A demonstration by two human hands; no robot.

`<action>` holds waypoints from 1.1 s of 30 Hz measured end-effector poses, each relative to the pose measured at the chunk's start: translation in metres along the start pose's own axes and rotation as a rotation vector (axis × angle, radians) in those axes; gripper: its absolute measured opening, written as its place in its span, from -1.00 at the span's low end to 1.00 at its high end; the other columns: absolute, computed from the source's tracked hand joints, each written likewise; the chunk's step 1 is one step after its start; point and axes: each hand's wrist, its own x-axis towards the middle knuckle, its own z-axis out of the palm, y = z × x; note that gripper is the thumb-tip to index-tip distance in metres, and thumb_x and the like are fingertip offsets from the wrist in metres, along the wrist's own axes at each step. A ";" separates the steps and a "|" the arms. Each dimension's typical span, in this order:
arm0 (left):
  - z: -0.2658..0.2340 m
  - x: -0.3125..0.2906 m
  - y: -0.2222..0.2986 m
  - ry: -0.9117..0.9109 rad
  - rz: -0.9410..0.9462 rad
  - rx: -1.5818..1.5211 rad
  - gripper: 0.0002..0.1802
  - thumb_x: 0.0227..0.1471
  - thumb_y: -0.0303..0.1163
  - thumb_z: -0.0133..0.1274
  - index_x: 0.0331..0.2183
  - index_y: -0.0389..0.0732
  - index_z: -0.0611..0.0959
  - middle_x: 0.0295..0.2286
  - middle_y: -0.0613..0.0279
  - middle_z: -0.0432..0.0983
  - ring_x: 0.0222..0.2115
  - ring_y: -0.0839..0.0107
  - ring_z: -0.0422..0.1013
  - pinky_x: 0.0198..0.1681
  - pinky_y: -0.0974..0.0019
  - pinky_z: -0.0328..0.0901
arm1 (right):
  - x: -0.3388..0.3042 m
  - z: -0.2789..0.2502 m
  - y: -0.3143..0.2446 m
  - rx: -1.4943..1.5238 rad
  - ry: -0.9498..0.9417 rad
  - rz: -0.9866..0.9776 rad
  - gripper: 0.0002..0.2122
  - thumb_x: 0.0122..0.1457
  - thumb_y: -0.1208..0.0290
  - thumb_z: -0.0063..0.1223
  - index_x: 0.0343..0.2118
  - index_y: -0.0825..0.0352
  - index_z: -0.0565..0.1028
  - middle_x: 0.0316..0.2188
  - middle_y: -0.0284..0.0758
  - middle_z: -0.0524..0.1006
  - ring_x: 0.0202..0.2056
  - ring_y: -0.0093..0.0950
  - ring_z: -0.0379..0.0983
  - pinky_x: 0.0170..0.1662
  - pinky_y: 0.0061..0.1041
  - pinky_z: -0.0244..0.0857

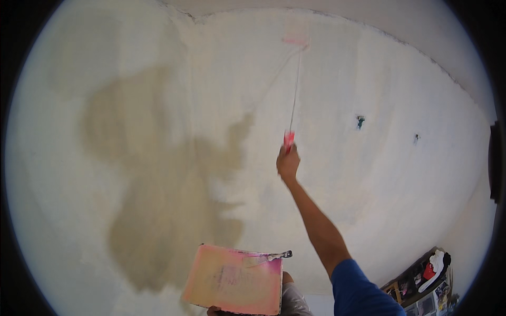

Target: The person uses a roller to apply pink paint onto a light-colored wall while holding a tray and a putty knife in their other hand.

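My right hand (288,163) is wrapped round the red handle of a paint roller (289,139), the arm stretched up and forward. From the handle a long thin wire frame runs up to the roller head (295,41), which is pinkish, blurred, and against the upper wall. Low in the view, my left hand (213,311) shows only in part at the lower edge of a flat rectangular board (211,284), holding it. Pink and yellowish smears cover the board. Across its upper right corner lies a putty knife (278,255), its dark handle end sticking out past the edge.
A pale, patchy wall (332,210) fills most of the view, with a large shadow on its left. Two small wall openings, one with green bits (360,122) and another (417,138), sit at right. A cluttered shelf (427,284) stands at lower right.
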 end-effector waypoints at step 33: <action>0.003 0.041 -0.007 -0.069 -0.037 -0.038 -0.22 -0.46 -0.44 0.01 -0.02 -0.34 0.35 -0.12 0.06 0.40 -0.08 0.09 0.32 0.08 0.05 0.20 | -0.259 -0.012 0.147 0.020 -0.188 0.268 -0.72 0.21 0.34 -0.10 -0.12 0.42 0.32 -0.75 -0.32 0.39 -0.78 -0.51 0.36 -0.73 -0.47 0.26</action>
